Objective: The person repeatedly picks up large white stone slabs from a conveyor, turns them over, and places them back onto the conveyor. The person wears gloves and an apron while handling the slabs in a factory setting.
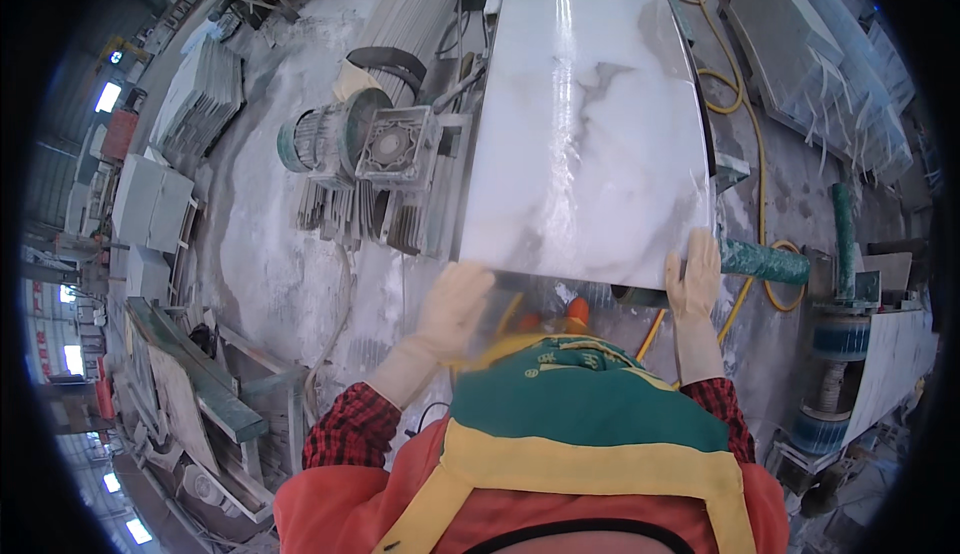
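Note:
A glossy white stone slab (570, 154) with grey veining stretches away in front of me. My left hand (452, 302), in a pale glove, is at its near left corner, with the fingers bent together around the edge; it is slightly blurred. At the near right corner my right hand (695, 279), gloved alike, touches the slab. Its fingers are stretched out along the edge and the thumb stands apart. The undersides of both hands are hidden.
Left of the slab sits a dusty motor with gearbox (390, 149). A green pipe (765, 262) and a yellow hose (760, 174) are on the right. More slabs (790, 24) lean at far right, and stacked panels (205, 94) stand at far left. A green metal frame (200, 374) is near left.

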`<action>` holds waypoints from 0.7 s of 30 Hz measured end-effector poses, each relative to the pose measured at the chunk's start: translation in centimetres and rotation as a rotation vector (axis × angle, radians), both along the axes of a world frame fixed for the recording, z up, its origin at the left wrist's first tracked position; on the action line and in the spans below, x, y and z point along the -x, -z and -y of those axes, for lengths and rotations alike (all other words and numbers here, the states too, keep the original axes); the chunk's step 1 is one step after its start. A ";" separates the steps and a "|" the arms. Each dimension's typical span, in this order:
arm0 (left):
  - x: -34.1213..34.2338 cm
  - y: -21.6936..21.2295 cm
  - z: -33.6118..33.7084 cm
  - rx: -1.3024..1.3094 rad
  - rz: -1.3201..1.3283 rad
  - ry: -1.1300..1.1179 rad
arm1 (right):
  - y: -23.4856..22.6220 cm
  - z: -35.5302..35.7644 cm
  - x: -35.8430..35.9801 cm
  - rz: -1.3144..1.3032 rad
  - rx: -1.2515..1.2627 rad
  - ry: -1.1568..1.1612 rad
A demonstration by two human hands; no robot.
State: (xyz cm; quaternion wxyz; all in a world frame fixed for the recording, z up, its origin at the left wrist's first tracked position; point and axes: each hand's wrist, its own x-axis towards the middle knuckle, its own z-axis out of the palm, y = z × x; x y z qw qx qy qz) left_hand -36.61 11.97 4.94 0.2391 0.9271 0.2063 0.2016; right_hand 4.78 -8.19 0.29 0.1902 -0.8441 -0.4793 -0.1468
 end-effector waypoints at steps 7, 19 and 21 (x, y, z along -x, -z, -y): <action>0.1 1.4 -2.5 0.108 -0.002 -0.225 | -0.8 0.0 0.3 -0.054 0.030 -0.006; 3.9 0.5 0.1 0.078 0.019 -0.092 | -0.9 0.6 1.2 0.017 -0.002 -0.010; 3.3 -0.1 -1.0 0.074 0.072 -0.118 | -1.0 0.8 1.3 0.031 -0.019 -0.026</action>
